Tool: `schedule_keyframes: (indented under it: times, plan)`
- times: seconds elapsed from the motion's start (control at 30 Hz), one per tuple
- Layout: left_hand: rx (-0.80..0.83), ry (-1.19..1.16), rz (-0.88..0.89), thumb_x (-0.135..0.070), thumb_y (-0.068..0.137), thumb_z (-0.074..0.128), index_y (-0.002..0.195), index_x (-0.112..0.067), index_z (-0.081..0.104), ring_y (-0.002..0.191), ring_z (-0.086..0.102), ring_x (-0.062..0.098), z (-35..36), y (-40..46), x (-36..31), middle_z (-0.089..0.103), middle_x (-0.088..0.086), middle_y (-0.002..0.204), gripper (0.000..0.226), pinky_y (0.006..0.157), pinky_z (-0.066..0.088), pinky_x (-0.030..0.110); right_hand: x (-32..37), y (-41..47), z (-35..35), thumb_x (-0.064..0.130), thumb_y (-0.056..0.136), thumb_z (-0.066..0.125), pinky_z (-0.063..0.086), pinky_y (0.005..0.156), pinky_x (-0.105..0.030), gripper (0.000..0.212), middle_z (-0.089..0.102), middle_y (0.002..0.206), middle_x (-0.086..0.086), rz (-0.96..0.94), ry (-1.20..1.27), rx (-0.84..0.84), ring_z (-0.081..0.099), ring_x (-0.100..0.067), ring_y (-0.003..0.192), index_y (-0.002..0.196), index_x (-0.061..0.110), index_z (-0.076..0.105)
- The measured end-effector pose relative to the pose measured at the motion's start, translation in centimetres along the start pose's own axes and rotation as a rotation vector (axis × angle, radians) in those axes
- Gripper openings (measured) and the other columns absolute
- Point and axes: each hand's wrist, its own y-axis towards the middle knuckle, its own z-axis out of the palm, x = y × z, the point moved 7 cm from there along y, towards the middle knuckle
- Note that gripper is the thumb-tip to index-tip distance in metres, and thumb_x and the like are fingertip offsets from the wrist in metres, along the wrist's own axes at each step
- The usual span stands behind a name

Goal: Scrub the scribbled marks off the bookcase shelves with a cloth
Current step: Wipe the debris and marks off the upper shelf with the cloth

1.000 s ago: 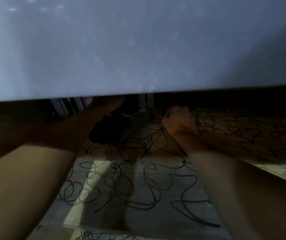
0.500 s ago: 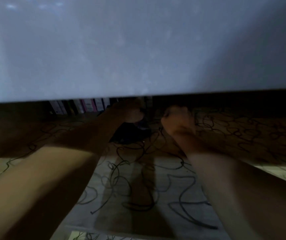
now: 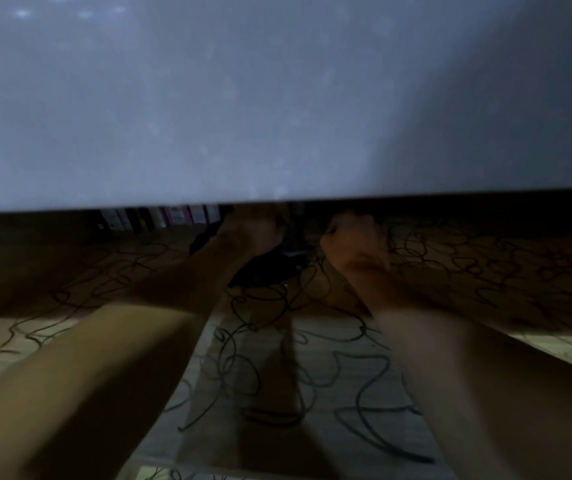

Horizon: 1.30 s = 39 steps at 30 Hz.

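- Two bare arms reach deep under the pale upper board (image 3: 208,98).
- left hand (image 3: 253,230) presses dark crumpled cloth (image 3: 267,268) onto scribbled wooden shelf (image 3: 312,358).
- right hand (image 3: 353,244) clenched, grasping nothing visible.

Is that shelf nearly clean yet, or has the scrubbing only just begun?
Barely begun, by the look of it. Nothing looks wiped yet: dark scribbles loop across the whole shelf. In hand: the left hand rests on a dark cloth deep in the shelf; the right hand is curled beside it. Nearly all marks remain.
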Motion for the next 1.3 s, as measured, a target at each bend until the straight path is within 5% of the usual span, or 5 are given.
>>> schedule_keyframes:
  times: [0.3, 0.47, 0.7, 1.03, 1.3]
  plan:
    - [0.598, -0.405, -0.155, -0.023, 0.085, 0.063, 0.075, -0.006, 0.060, 0.070, 0.053, 0.025, 0.0, -1.0, -1.1, 0.054, 0.013, 0.076, 0.020, 0.052, 0.041, 0.022, 0.0, 0.2, 0.1, 0.022, 0.087, 0.051, 0.038, 0.106, -0.046, 0.034, 0.057, 0.125, -0.016, -0.012, -0.012, -0.001, 0.052, -0.033, 0.119, 0.117, 0.017, 0.065]
    - [0.269, -0.393, -0.125, -0.030, 0.096, 0.044, 0.110, 0.009, 0.060, 0.106, 0.055, 0.034, -1.5, 2.0, -0.6, 0.058, 0.023, 0.116, 0.044, 0.086, 0.044, 0.029, -0.2, 0.4, 0.0, 0.024, 0.090, 0.050, 0.038, 0.106, -0.045, 0.034, 0.055, 0.125, -0.018, 0.019, -0.004, -0.017, 0.051, -0.034, 0.118, 0.121, 0.014, 0.062]
    - [0.513, -0.295, -0.017, -0.081, 0.067, 0.032, 0.144, -0.032, 0.037, 0.134, 0.037, 0.031, 3.0, -1.3, -4.4, 0.037, 0.003, 0.150, 0.092, 0.110, 0.032, 0.046, -0.8, 0.6, -0.3, 0.017, 0.093, 0.048, 0.041, 0.099, -0.040, 0.035, 0.050, 0.129, -0.019, 0.037, 0.064, -0.041, 0.048, -0.035, 0.121, 0.127, 0.013, 0.057]
    - [0.576, -0.629, 0.098, -0.069, 0.070, 0.063, 0.119, -0.055, 0.051, 0.106, 0.049, -0.019, -1.3, -6.1, -3.1, 0.052, -0.028, 0.122, 0.052, 0.092, 0.032, 0.004, -0.5, -1.6, -0.9, 0.012, 0.088, 0.052, 0.044, 0.094, -0.033, 0.030, 0.058, 0.122, -0.015, -0.031, 0.131, -0.004, 0.054, -0.030, 0.115, 0.116, 0.013, 0.064]
    - [0.592, -0.351, 0.106, -0.072, 0.077, 0.056, 0.137, -0.042, 0.044, 0.139, 0.031, 0.018, -2.3, -10.9, -3.0, 0.034, -0.009, 0.151, 0.067, 0.108, 0.025, 0.023, 0.6, -5.9, -1.4, 0.006, 0.087, 0.048, 0.037, 0.095, -0.027, 0.036, 0.062, 0.124, -0.010, -0.053, 0.196, 0.077, 0.051, -0.031, 0.120, 0.115, 0.022, 0.066]
